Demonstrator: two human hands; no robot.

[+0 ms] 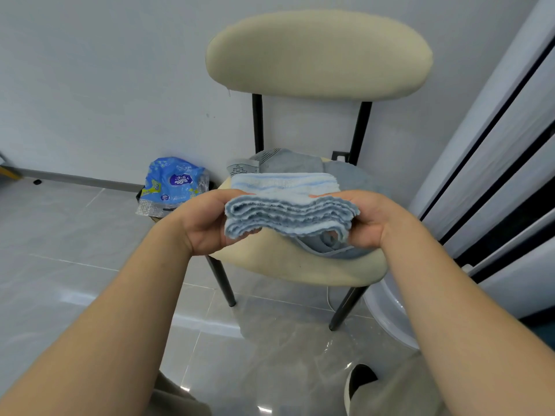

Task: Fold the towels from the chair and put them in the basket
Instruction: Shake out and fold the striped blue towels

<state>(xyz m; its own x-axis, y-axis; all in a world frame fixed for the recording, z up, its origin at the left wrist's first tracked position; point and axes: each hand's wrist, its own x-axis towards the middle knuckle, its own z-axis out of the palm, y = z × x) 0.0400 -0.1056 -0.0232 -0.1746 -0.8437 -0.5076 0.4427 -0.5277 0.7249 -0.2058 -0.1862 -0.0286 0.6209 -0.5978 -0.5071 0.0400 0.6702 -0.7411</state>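
A light blue towel (288, 208), folded into several layers, hangs in the air just above the front of the cream chair seat (300, 268). My left hand (207, 223) grips its left end and my right hand (372, 220) grips its right end, thumbs on top. More grey-blue towels (294, 163) lie crumpled on the seat behind and below the folded one, one with a white label. No basket is in view.
The chair has a cream backrest (318, 55) and black legs and stands against a white wall. A blue plastic package (172, 184) sits on a bin left of the chair. A white appliance base (390, 319) and dark-edged panels stand at the right. Grey tiled floor lies below.
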